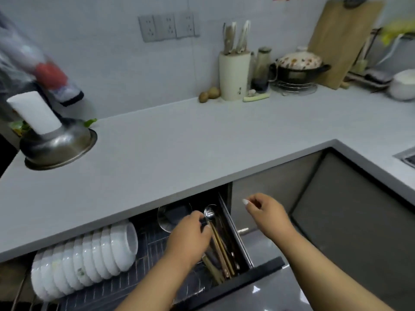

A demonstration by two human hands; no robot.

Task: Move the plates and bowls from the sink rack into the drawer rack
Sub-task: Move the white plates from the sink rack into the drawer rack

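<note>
The drawer rack (161, 272) is pulled out below the countertop. A row of several white bowls (85, 254) stands on edge in its left part. My left hand (190, 234) reaches into the drawer's right compartment, fingers closed around the handle of a metal spoon (209, 213) that lies among chopsticks and other utensils (222, 254). My right hand (267, 214) hovers above the drawer's right edge, fingers loosely curled, holding nothing. A round metal lid or plate (165, 217) sits at the back of the drawer. The sink rack is out of view.
The grey countertop (179, 144) carries an upturned steel bowl (60, 147) at left, a knife block (234, 75), a pot with patterned lid (298, 66) and a cutting board (343, 39) at back right. A sink corner (406, 157) shows at far right.
</note>
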